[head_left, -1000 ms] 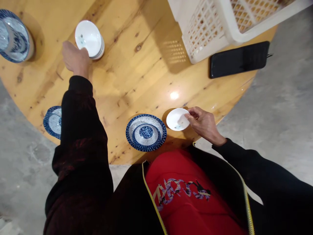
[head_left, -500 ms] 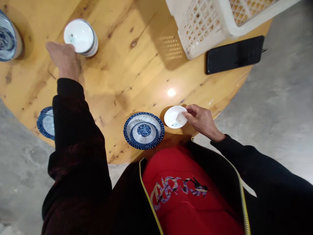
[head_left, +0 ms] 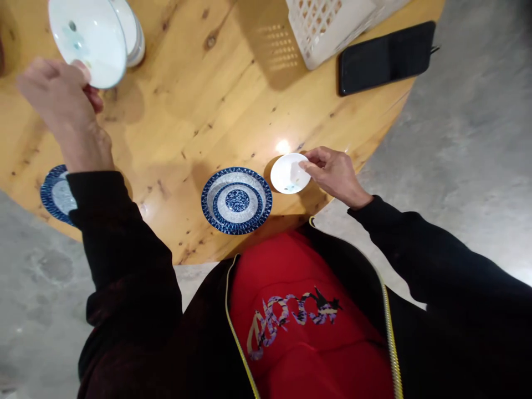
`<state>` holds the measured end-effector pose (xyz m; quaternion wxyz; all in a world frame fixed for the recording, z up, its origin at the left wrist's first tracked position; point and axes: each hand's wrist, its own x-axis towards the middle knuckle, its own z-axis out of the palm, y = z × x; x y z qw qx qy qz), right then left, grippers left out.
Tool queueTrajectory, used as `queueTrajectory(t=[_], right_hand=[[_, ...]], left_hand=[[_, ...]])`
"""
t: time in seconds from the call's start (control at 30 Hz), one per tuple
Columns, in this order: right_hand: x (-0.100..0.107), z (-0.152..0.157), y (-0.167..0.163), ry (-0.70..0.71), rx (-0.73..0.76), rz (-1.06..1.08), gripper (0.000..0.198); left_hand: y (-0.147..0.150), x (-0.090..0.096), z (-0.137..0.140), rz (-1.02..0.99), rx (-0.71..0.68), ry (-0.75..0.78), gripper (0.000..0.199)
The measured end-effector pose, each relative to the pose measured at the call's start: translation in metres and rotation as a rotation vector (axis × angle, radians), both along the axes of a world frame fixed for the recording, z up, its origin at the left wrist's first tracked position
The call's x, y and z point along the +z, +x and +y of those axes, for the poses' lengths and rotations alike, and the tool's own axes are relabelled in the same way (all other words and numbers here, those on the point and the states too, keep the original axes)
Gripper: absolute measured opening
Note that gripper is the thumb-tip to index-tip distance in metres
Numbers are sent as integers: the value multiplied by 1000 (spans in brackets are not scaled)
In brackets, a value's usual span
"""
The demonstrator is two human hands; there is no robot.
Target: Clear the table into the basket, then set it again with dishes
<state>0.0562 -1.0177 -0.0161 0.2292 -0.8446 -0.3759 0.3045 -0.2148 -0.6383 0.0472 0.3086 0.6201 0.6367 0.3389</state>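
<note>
My left hand (head_left: 66, 100) pinches the rim of a white bowl (head_left: 93, 41) with small painted marks, held up off the table at the upper left. Behind it stands a stack of white bowls (head_left: 136, 41), partly covered by the raised one. My right hand (head_left: 332, 173) grips the edge of a small white dish (head_left: 286, 176) near the table's front edge. Just left of that dish lies a blue-and-white patterned plate (head_left: 236, 224). Another blue-rimmed plate (head_left: 52, 194) is partly hidden behind my left sleeve.
A white plastic basket (head_left: 320, 33) with lattice sides stands at the upper right. Beside it a black phone (head_left: 386, 58) lies near the rounded edge of the wooden table (head_left: 233, 116). Grey floor surrounds the table.
My left hand has lifted a white bowl off the stack and drawn it left and nearer to me. My right hand keeps hold of the small dish. The whole view has shifted slightly.
</note>
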Motion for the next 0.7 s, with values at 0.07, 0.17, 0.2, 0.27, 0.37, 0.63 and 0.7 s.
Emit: queueTrajectory(t=[0.07,0.17,0.2,0.27,0.37,0.63,0.7], right_hand=[[4,-2,2,24,-52,-7,19],[4,-7,3,60,-88,64,22],[2,-9,2,61,-87,102,21],[-5,-10,0,55,-97,159,13],[-14,-8,-7,67,-203,179,5],[-8,-1,-21,89,-289,156,16],[-13,1,-17,92,-284,140,16]], left_hand=[[-13,3,-23,-40,-73,38,34],[-33,0,-53,-114,-98,29,31],[-39,0,-62,-131,-103,26,30],[-49,1,-78,-149,-125,13,30],[-65,8,-100,-149,-118,13,32],[-106,20,-156,-141,-86,-15,25],[-114,20,-169,-154,-84,-29,28]])
